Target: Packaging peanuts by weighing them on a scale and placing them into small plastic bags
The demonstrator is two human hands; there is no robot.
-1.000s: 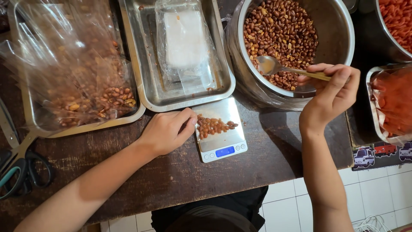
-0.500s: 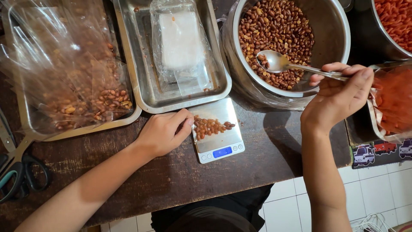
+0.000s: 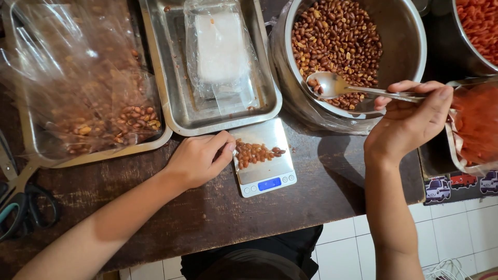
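At far left, bagged peanuts [image 3: 104,122] fill a steel tray [image 3: 155,142]. Nearer, the left hand [image 3: 199,158], fingers curled and empty, touches a small peanut bag [image 3: 257,153] on the digital scale [image 3: 264,179]; light, loose and slippery, best pinched at its edge. Rightward, the right hand [image 3: 410,122] grips a spoon [image 3: 332,85] over the peanut pot [image 3: 410,41].

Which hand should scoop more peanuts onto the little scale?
Probably the right hand: it already holds the spoon over the peanuts in the pot. The left hand rests beside the scale.
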